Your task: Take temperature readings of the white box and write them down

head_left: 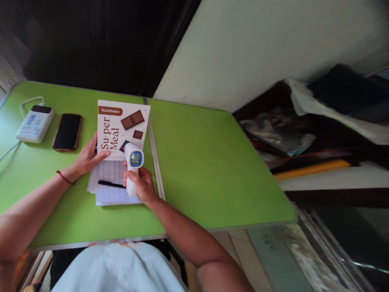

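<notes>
- At the bench's near edge, a pale blue shirt (pixel 121 267) covers the person's torso.
- Just beyond, on the green bench (pixel 212 174), lie handwritten sheets (pixel 118 198), with a black pen (pixel 111 184) across them.
- Above the sheets, the right hand (pixel 142 184) is wrapped around the handle of a white handheld thermometer (pixel 135 159), its blue-framed screen facing the person.
- Past it, the left hand (pixel 89 157), red string (pixel 65 177) at the wrist, grips the lower left edge of a white NutriMotion pack (pixel 123 129), thumb on the front; whether the pack rests on the sheets, I cannot tell.
- Left of the pack, a dark-screened phone (pixel 67 132) lies beside a white power bank (pixel 35 125).
- Behind the bench stand a black panel (pixel 97 40) and a pale wall (pixel 231 52).
</notes>
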Available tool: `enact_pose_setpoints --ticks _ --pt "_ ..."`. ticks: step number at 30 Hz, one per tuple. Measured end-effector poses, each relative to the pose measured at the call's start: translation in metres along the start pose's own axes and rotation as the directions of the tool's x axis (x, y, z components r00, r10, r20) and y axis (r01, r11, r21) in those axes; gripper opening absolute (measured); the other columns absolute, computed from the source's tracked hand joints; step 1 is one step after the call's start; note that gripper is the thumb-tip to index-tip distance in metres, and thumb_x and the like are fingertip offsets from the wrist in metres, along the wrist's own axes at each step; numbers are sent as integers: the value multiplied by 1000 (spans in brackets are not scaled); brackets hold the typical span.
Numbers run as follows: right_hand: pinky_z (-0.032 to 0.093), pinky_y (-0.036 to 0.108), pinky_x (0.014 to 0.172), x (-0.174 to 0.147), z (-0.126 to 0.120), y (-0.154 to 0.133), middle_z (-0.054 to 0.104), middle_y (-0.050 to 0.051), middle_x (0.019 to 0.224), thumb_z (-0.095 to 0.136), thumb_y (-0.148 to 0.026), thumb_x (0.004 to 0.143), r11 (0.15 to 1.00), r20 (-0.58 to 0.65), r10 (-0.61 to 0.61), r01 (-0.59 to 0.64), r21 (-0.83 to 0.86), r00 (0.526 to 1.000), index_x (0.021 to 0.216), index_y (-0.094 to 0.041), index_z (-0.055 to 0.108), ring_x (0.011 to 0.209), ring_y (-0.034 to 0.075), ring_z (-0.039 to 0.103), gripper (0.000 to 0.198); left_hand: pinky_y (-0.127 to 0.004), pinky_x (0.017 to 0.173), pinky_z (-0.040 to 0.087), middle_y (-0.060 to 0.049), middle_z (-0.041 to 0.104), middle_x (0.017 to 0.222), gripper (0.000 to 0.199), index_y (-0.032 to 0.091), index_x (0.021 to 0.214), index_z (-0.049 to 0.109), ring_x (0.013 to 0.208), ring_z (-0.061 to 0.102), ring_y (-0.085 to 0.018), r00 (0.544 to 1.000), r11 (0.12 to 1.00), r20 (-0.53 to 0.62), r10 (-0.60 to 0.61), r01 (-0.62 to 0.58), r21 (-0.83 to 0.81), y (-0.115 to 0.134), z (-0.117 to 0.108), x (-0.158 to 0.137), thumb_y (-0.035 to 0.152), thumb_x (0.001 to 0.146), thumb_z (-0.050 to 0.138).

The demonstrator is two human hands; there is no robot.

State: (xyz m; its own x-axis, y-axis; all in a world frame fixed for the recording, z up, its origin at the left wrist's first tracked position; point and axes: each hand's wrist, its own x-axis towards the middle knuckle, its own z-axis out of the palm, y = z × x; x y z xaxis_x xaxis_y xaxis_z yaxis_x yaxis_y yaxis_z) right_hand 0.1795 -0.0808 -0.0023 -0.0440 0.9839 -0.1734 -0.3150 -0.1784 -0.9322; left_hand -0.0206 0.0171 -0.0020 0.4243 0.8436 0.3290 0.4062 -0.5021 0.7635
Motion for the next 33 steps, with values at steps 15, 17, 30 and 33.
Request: enact_pose_setpoints --ticks 15,17,30,33 --pt "39 27 51 2 -1 10 56 -2 64 70 -49 72 994 -26 -74 72 -87 997 71 -20 60 54 12 48 30 -53 101 48 -16 59 129 64 19 135 45 116 59 -35 1000 1000 -10 14 -14 7 0 -2 0 60 87 59" --pt "39 27 52 2 -1 10 55 -2 64 69 -49 73 992 -27 -74 70 -104 997 71 -20 59 55 11 47 31 -53 101 48 -16 59 130 65 18 134 45 116 59 -35 1000 1000 -7 13 -13 8 -1 -2 0 60 87 59" --pt "39 27 53 3 0 8 55 -3 64 72 -48 71 993 -28 -72 69 -95 997 74 -21 59 56 11 47 30 -51 99 50 -14 60 130 65 22 137 44 114 60 -34 1000 1000 -12 8 -8 -14 2 -2 1 59 87 60" --pt "39 27 53 3 0 8 54 -4 63 72 -47 71 992 -24 -76 74 -100 997 74 -21 59 56 11 47 29 -51 97 51 -14 61 128 66 22 138 44 111 61 -33 1000 1000 -7 -4 4 -13 2 -3 1 60 87 60"
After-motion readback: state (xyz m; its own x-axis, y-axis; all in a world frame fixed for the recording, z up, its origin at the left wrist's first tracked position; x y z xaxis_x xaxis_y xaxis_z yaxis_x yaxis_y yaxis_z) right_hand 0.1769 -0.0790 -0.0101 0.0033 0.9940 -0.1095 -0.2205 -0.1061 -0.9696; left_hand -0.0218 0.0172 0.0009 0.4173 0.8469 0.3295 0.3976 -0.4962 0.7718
